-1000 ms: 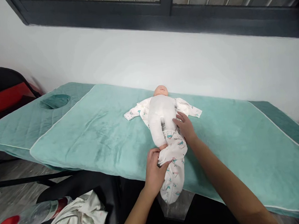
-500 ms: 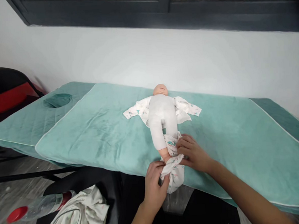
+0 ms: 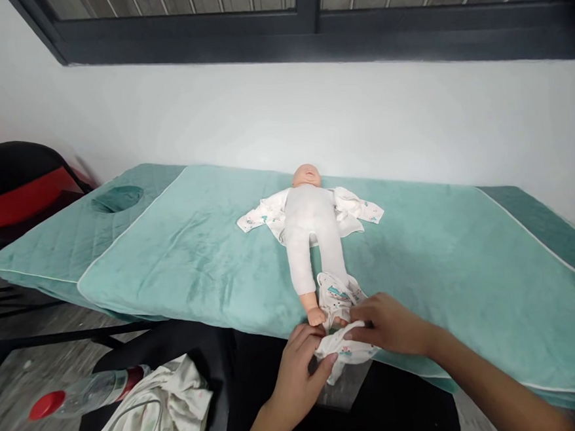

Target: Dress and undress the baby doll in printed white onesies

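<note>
A baby doll (image 3: 310,214) with a white cloth body lies on its back, feet toward me. White printed baby pants (image 3: 341,294) are bunched around the lower part of its leg on the right, and that foot shows in part. The other foot is bare, beside the cloth. My left hand (image 3: 303,369) pinches the left edge of the pants, close to the bare foot. On the other side my right hand (image 3: 381,324) grips the pants by the foot inside them. Beneath the doll's back a printed baby shirt (image 3: 262,215) is spread with its sleeves out.
The doll lies on a massage table (image 3: 211,247) with a green cover, against the wall. A black chair (image 3: 215,378) at the near left holds a crumpled printed cloth (image 3: 177,407) and a red-capped plastic bottle (image 3: 90,393). Another chair (image 3: 20,188) stands at far left.
The foot on the right has come into view within the pants. My right hand has moved slightly down and right with the cloth; the other foot now lies free beside it.
</note>
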### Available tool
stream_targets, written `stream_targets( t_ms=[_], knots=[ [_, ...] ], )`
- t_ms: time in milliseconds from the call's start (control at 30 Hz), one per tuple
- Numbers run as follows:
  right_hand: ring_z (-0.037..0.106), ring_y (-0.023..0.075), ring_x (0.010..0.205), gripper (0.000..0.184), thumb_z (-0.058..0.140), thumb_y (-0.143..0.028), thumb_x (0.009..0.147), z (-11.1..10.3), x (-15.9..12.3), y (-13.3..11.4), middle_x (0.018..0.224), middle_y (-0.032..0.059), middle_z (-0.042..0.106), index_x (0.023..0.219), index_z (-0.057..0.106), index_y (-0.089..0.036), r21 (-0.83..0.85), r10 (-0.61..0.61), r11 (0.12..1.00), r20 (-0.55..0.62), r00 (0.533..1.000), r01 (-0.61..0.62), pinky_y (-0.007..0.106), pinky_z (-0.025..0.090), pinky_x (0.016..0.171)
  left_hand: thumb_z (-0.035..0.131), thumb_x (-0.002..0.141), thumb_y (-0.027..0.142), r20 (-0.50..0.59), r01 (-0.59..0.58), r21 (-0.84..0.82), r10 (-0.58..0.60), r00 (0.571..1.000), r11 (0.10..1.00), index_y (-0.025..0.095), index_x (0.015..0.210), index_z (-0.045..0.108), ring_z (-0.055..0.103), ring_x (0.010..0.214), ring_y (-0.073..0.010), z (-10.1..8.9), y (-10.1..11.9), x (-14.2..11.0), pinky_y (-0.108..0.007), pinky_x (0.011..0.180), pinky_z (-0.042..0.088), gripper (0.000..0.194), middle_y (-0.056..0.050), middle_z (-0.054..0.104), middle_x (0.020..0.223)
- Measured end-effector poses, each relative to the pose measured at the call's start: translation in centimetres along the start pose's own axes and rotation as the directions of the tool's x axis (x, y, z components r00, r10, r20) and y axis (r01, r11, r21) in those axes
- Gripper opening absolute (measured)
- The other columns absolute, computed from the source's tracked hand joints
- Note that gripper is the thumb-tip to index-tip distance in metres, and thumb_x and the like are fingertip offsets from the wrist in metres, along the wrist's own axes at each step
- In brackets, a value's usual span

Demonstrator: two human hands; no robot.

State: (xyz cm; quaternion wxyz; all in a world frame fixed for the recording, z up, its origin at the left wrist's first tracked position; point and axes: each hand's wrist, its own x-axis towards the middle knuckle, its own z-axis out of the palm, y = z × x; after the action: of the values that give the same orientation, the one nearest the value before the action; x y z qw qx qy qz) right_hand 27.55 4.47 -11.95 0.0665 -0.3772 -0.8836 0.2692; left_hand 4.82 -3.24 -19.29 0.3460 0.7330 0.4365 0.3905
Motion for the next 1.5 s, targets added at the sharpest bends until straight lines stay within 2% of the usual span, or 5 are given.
stream_targets(
  t_ms=[467, 733, 1100, 1333, 1500],
  knots=[
    [0.046, 0.0112, 0.056, 0.051, 0.073, -0.062, 0.068, 0.0, -4.6, -1.7, 0.066, -0.0012, 0.056, 0.089, 0.066, -0.016, 0.502, -0.41, 0.856, 0.515, 0.753, 0.123, 0.021, 0.03, 0.051, 0.076, 0.073, 0.052, 0.357, 0.241, -0.512, -0.051, 0.933, 0.825, 0.017, 0.072, 0.055, 0.053, 0.082, -0.0173, -2.8, 3.7, -2.1, -0.028, 0.076, 0.042, 0.04, -0.004, 0.057, 0.08],
    [0.053, 0.0128, 0.07, 0.039, 0.07, -0.051, 0.08, -3.0, -4.4, -0.7, 0.081, 0.0027, 0.06, 0.091, 0.065, -0.014, 0.739, -0.246, 0.648, -0.026, 0.969, 0.184, 0.023, 0.039, 0.065, 0.074, 0.076, 0.042, 0.023, 0.2, -0.879, -0.381, 0.924, 0.434, 0.016, 0.073, 0.052, 0.044, 0.057, -0.008, -6.6, 5.8, 0.8, -0.019, 0.052, 0.034, 0.034, 0.002, 0.05, 0.067],
    [0.045, 0.0091, 0.058, 0.024, 0.059, -0.041, 0.093, -3.8, -2.0, -3.9, 0.072, -0.0032, 0.054, 0.082, 0.054, -0.021, 0.882, 0.147, 0.238, -0.446, 0.883, 0.406, 0.021, 0.035, 0.054, 0.086, 0.062, 0.03, 0.171, 0.366, -0.485, -0.325, 0.93, 0.794, 0.015, 0.08, 0.068, 0.05, 0.062, -0.0106, -9.5, 8.8, 5.4, -0.018, 0.054, 0.038, 0.03, 0.0, 0.06, 0.071],
    [0.049, 0.0081, 0.06, 0.024, 0.078, -0.032, 0.076, -6.2, -2.2, -3.7, 0.071, -0.0031, 0.058, 0.087, 0.065, -0.015, 0.654, -0.322, 0.745, 0.179, 0.93, 0.132, 0.018, 0.035, 0.052, 0.072, 0.079, 0.042, -0.26, 0.015, -0.841, -0.427, 0.866, 0.541, 0.017, 0.078, 0.06, 0.048, 0.057, -0.008, -10.2, 8.7, 7.1, -0.018, 0.053, 0.041, 0.028, 0.003, 0.051, 0.067],
    [0.061, 0.0128, 0.063, 0.03, 0.074, -0.041, 0.079, -4.6, -1.9, -3.5, 0.075, 0.0008, 0.066, 0.094, 0.068, -0.016, 0.942, -0.273, 0.289, -0.091, 0.958, 0.172, 0.024, 0.049, 0.061, 0.065, 0.084, 0.046, -0.006, 0.212, -0.863, -0.428, 0.904, 0.459, 0.015, 0.076, 0.058, 0.044, 0.057, -0.0078, -8.5, 8.0, 6.9, -0.019, 0.053, 0.038, 0.033, 0.003, 0.048, 0.067]
  ],
)
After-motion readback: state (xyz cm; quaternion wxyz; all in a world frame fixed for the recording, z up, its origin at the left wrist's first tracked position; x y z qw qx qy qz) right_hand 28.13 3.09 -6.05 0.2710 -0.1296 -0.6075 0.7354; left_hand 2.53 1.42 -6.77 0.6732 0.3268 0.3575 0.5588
